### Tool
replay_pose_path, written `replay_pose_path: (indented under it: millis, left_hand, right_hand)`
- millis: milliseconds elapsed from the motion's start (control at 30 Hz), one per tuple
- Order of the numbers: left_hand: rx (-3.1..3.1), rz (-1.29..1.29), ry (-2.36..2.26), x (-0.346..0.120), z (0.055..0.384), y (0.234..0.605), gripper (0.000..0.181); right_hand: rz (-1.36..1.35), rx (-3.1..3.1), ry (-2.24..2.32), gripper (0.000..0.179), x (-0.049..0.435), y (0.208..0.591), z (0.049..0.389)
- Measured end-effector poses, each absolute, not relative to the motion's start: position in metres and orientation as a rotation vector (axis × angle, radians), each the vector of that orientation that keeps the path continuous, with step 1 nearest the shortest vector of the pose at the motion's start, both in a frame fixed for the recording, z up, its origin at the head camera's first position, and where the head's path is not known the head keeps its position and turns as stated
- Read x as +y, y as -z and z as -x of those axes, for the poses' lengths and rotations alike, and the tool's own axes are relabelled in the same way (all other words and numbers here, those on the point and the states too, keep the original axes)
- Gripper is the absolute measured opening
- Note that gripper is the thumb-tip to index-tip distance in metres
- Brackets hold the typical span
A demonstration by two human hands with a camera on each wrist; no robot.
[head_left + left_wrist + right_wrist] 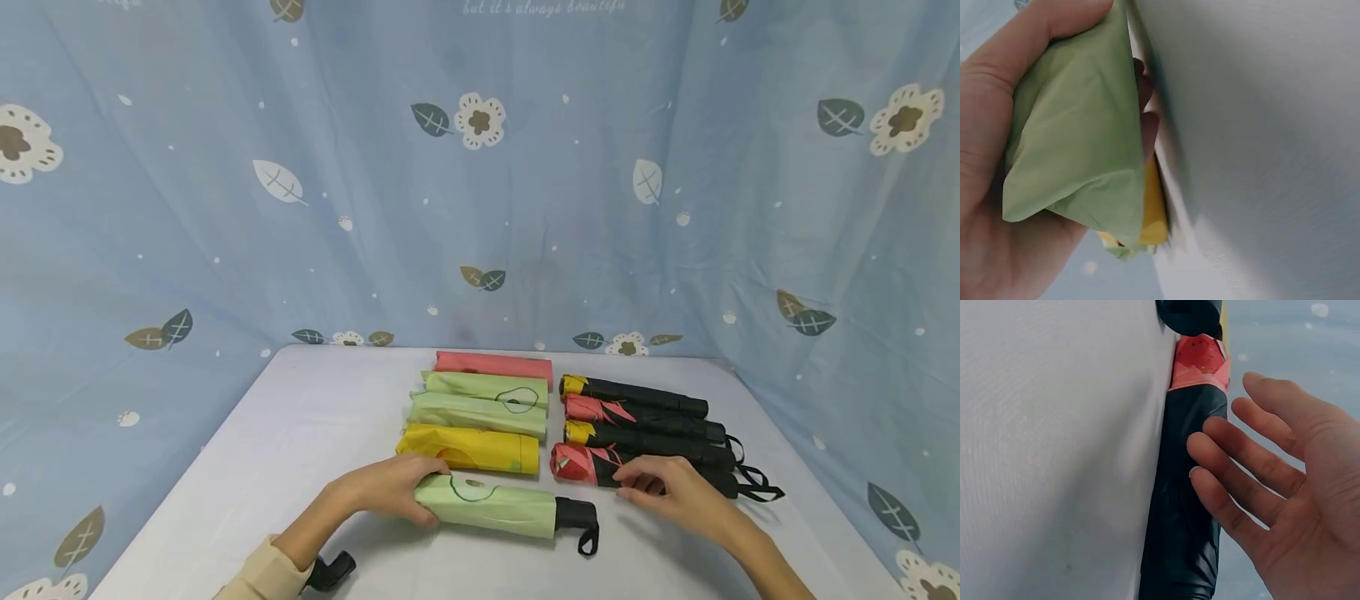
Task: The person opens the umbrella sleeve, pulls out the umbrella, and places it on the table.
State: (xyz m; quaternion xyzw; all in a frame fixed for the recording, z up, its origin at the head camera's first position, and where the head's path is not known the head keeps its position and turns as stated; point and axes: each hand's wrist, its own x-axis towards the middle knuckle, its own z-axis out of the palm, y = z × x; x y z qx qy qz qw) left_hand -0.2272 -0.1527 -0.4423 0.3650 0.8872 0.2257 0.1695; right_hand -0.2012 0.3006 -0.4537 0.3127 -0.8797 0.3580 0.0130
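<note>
A folded light-green umbrella (495,506) with a black handle (576,513) and wrist loop lies across the front of the white table. My left hand (397,487) grips its left end; in the left wrist view the thumb lies over the green cloth (1085,125) and fingertips show on the far side. My right hand (675,492) hovers by the nearest black-and-red folded umbrella (581,463), fingers loosely bent. In the right wrist view the fingers (1210,447) overlap that umbrella's black cloth (1185,462), with nothing held.
Behind the green umbrella lie a yellow bundle (480,450), two green ones (480,414) and a pink one (495,364). Several black umbrellas (645,393) with red or yellow ends form a row at right. A small black object (332,572) is beside the left sleeve. A blue curtain (525,208) hangs behind.
</note>
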Motion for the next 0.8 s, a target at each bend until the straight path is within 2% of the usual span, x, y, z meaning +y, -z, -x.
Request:
replay_pose_path:
  millis: [200,367,567,800]
  left_hand:
    - [2.512,-1.094,-0.735,-0.155,0.229,0.442,0.045]
    - [2.503,-1.15,-0.749,-0.15,0.229,0.447,0.053]
    - [2.486,-1.243,-0.792,-0.148,0.231,0.451,0.039]
    - [2.512,-1.302,-0.813,-0.148,0.234,0.446,0.046]
  right_hand:
    - [-0.956,-2.777,-1.112,0.021,0.302,0.452,0.2]
    - [-0.943,-2.801,-1.113,0.021,0.303,0.454,0.2]
    - [-0.967,-2.78,-1.125,0.021,0.302,0.455,0.199]
    - [-1.016,-2.736,-1.13,0.019,0.304,0.455,0.197]
